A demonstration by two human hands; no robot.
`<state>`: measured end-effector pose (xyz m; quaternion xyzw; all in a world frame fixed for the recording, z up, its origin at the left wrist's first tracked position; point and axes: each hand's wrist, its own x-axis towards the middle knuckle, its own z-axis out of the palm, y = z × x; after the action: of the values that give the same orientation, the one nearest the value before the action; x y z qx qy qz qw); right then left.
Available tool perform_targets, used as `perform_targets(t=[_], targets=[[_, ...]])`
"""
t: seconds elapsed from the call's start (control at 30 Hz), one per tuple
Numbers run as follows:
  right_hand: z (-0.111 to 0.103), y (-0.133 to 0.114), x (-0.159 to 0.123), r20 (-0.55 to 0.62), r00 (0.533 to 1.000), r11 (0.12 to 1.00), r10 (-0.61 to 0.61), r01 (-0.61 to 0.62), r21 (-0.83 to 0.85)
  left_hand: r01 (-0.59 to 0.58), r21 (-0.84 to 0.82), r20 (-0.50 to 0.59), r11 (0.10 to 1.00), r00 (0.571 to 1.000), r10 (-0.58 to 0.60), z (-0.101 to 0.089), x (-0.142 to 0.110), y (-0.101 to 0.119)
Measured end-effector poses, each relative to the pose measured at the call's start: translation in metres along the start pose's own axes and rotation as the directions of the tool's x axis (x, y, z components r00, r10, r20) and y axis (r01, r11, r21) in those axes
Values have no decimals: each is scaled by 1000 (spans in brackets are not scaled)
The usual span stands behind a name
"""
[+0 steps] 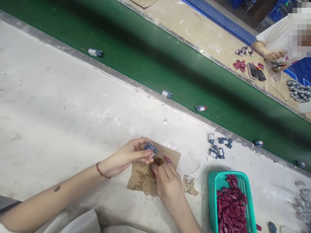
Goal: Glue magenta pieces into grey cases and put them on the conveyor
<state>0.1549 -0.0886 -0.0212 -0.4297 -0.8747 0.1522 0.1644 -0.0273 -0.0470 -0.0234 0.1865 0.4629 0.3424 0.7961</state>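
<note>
My left hand (126,157) pinches a small blue-grey and white part (150,148) over a stained piece of cardboard (139,181) on the white worktable. My right hand (167,186) is closed just below it, its fingertips pressed on something small and dark on the cardboard that I cannot make out. A small magenta piece (167,159) lies on the cardboard beside the fingers. A teal basket (212,194) full of magenta pieces stands to the right of my right hand.
A cluster of blue-grey parts (218,147) lies near the table edge. Several finished parts (167,94) ride on the green conveyor belt (155,55). Across the belt another person's hands (273,58) work among magenta and grey parts. Grey parts (303,200) lie at far right.
</note>
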Motion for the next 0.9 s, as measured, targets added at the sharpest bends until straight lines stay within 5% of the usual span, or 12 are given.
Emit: perform_targets(t=[0.3,0.47,0.63,0.9], targets=[[-6,6,0,46,991,951,122,-130,281,-90,157,24,984,996,87,-1,-2,-1],[-15,18,-4,50,918,657,394,-319,683,-2,211,66,978,998,-12,-3,-4,-3],[-11,19,-2,-7,855,463,518,-273,843,54,190,142,980,986,-82,1,-7,-2],[-12,14,3,4,883,445,470,-242,862,68,157,183,985,978,-96,4,-6,-9]])
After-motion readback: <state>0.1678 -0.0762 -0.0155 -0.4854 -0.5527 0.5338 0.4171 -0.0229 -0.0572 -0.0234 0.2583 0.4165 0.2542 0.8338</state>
